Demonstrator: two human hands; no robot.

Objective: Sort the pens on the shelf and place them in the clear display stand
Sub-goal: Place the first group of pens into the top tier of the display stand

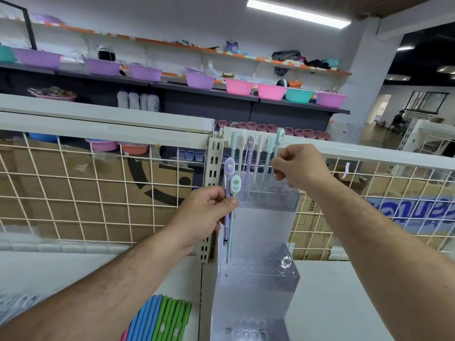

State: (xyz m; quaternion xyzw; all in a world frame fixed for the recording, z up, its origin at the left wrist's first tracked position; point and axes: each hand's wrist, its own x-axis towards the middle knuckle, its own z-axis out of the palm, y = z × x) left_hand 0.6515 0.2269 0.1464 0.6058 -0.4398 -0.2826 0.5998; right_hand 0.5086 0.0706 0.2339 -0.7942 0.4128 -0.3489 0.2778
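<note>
A clear tiered display stand (263, 279) rises from the white shelf in the middle of the head view. Several pastel pens (248, 156) with oval toppers stand in its top tier. My left hand (204, 212) grips two pens upright beside the stand's left edge, a purple one (229, 168) and a mint one (235, 184). My right hand (299, 166) pinches the shaft of a mint pen (277, 153) standing at the right end of the top row.
Blue and green pens (162, 318) lie in a row on the shelf at the lower left. A white wire grid (73, 193) backs the shelf, with cardboard boxes behind it. Coloured plastic basins (238, 86) line the far shelves.
</note>
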